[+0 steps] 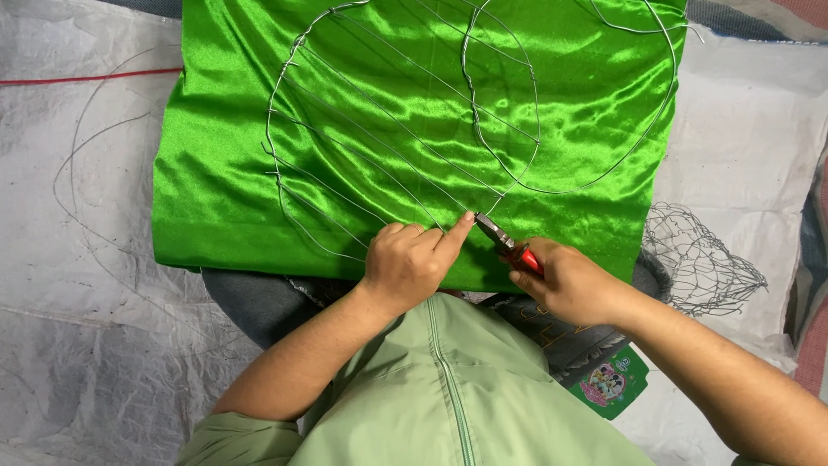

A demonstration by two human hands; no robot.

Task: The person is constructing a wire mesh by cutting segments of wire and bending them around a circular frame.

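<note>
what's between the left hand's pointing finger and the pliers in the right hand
In the head view, only a short stretch of green satin cloth crossed by thin frame wires; the plier tips nearly meet the left hand.

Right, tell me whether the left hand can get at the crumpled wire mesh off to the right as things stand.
Probably not easily: the left hand presses the wire frame on the green satin, and the right hand with pliers lies between it and the wire mesh.
</note>
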